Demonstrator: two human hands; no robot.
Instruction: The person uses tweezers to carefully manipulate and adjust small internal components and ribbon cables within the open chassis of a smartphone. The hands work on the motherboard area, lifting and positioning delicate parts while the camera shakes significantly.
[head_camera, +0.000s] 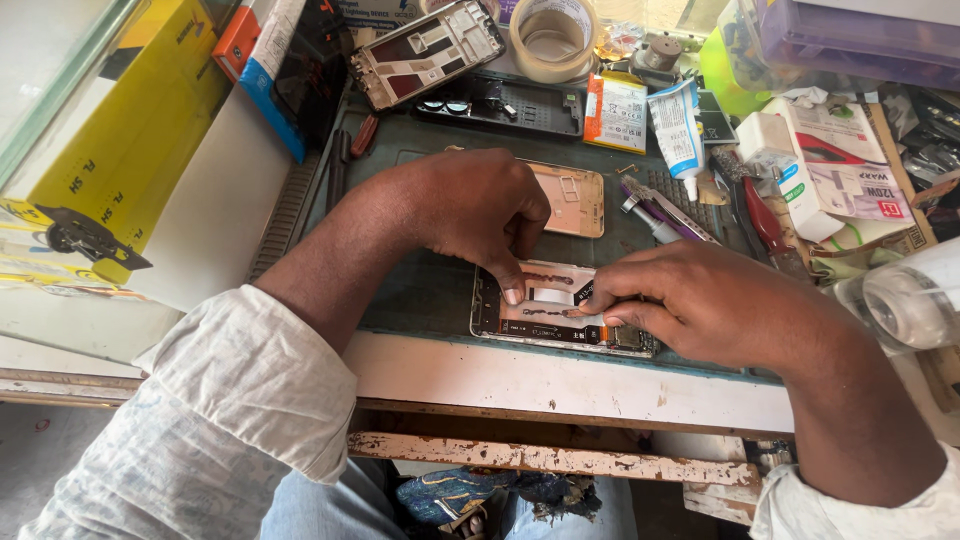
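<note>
- Head view: the opened phone lies at the near edge of the green mat, its long axis running left to right.
- Left hand presses a fingertip onto its middle from behind.
- Right hand pinches something small on it, fingers together.
- Farther back lie a phone frame and a tape roll.

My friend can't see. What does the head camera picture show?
Two hands, the left hand and right hand, press fingertips onto an opened phone on a green work mat. Behind lie a tape roll, another phone frame and a glue tube.
</note>
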